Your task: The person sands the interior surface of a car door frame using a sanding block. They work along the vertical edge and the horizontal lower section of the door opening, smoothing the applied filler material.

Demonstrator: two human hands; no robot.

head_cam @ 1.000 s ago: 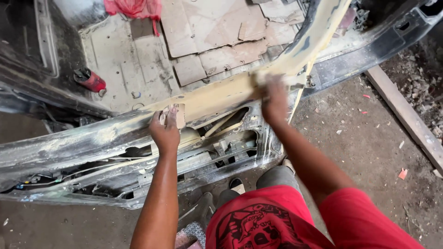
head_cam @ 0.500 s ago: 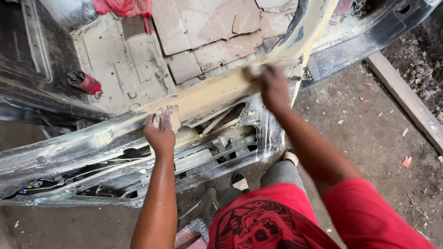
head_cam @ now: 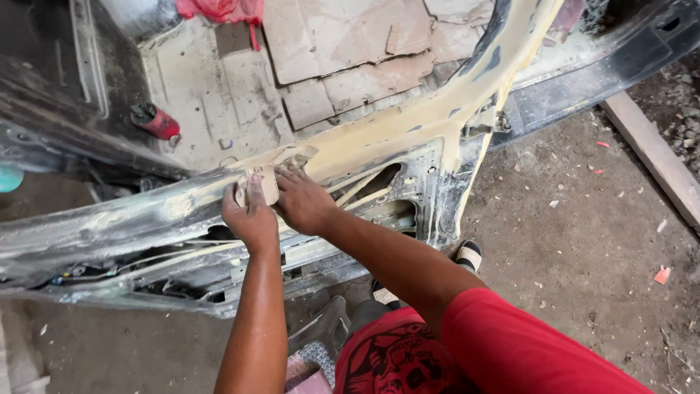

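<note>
I am pressing a sandpaper pad (head_cam: 257,188) flat under my left hand (head_cam: 251,215) on the yellowed door frame (head_cam: 408,135); my right hand (head_cam: 305,201) is resting open just beside it, the frame's length running rightward.

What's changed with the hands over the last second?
The right hand slid left along the filler-coated car door frame and now sits beside the left hand, touching the sanding pad. The left hand kept the pad pressed on the frame. The red can inside stayed put.
</note>
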